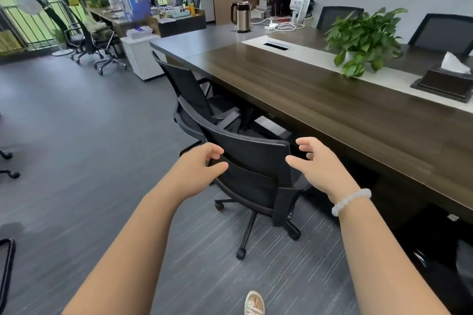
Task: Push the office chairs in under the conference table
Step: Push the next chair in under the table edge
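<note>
**Hands close in on a chair back at the conference desk**

Head view: A person's left hand [202, 163] and right hand [313, 161] reach for either side of the backrest of the near office chair [256, 161], which stands at about 12 o'clock from the wearer, angled and clear of the conference desk [320, 100] running from 11 to 3 o'clock. The left fingers [213, 151] are curled loosely at the backrest's left top corner, seemingly just touching it; the right fingers [305, 147] are spread and released beside the right corner, grasping nothing. A second office chair [186, 89], at 11 o'clock beyond the first, already sits with its seat partly under the desk edge. A potted plant [363, 38], a tissue box [445, 79] and a kettle [242, 16] stand on the desk, well away from the work.

The step in hand appears to be taking hold. It would go best with both hands gripping the top corners evenly, turning the chair square to the desk edge, then rolling it straight toward 1 o'clock so the armrests pass beneath the top rather than striking it.
</note>
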Demonstrator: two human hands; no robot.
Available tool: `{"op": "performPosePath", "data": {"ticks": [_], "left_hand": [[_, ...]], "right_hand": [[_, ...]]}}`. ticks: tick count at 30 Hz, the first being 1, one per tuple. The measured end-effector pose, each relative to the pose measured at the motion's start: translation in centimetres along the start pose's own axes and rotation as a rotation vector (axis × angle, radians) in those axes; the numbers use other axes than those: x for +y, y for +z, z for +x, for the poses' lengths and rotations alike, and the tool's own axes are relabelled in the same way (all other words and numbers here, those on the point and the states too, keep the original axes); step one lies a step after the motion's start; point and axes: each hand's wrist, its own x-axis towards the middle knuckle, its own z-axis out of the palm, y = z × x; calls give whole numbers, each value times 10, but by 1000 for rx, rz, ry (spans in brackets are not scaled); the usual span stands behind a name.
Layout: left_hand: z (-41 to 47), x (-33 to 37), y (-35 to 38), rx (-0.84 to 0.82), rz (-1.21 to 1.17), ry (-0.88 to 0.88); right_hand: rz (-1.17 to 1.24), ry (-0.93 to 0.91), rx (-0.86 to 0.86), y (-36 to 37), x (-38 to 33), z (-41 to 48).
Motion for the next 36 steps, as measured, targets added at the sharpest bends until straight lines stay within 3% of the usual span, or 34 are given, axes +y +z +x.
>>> {"op": "performPosePath", "data": {"ticks": [4,10,14,20,24,28,36], "left_hand": [[85,-16,-8,16,81,2],[190,-44,-4,-113,296,-70],[230,-53,1,-283,474,-66],[268,-69,-7,-588,511,-18],[287,-86,-13,-775,510,40],[306,-99,-19,-845,494,146],[323,-141,-46,-677,514,628]], "right_hand": [[-25,11,26,20,-4,76],[-7,126,-120,42,0,166],[-131,200,-289,46,14,187],[-293,295,-472,60,17,189],[-360,355,-437,73,7,184],[-414,471,-327,89,-11,174],[-500,612,-146,145,-50,155]]}}
